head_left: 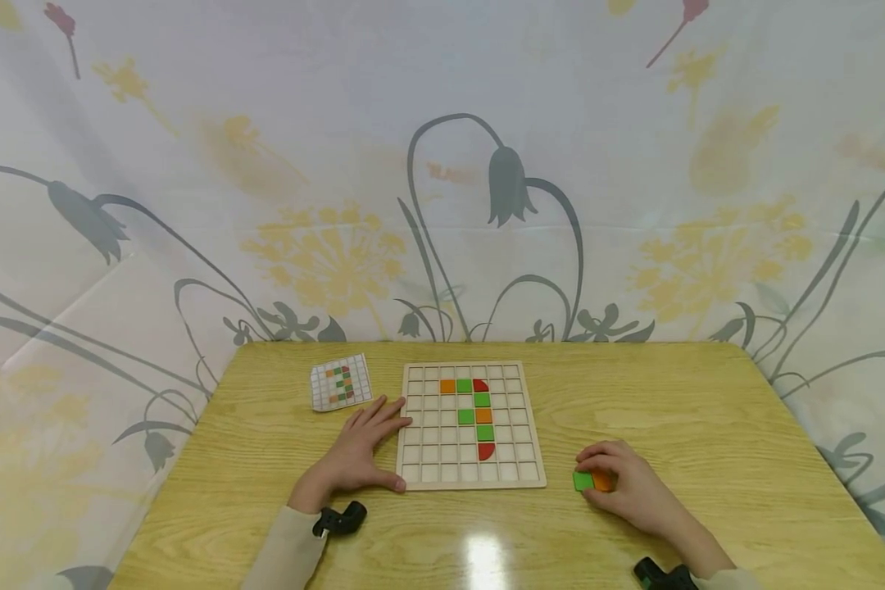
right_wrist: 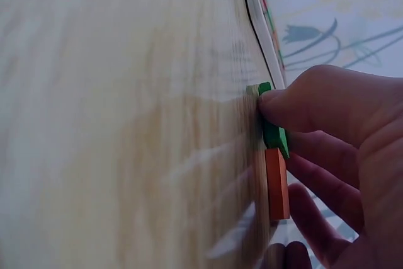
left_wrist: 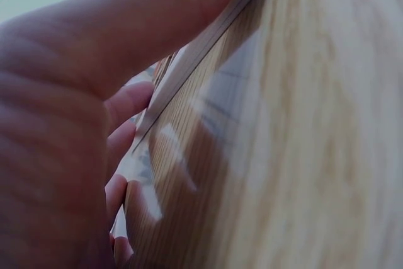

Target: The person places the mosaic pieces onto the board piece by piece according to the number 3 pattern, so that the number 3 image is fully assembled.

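A wooden grid board (head_left: pixel 431 473) lies flat on the table, with a curved pattern of orange, green and red tiles set in its cells. Along its left edge my left hand (head_left: pixel 357 447) spreads its fingers, thumb at the near left corner; the left wrist view shows the thumb (left_wrist: pixel 157 14) over the board's side. To the right of the board, my right hand (head_left: pixel 630 487) pinches a green square tile (head_left: pixel 583 481) between thumb and fingers, low at the tabletop. Touching or close beside that tile is an orange tile (right_wrist: pixel 277 184), partly under the fingers in the head view.
A small pattern card (head_left: pixel 324 395) with a printed grid and coloured cells lies left of the board, beyond my left hand. Behind the wooden table (head_left: pixel 634 385) hangs a flower-print cloth (head_left: pixel 597 147). Each wrist wears a black strap device (head_left: pixel 342 519).
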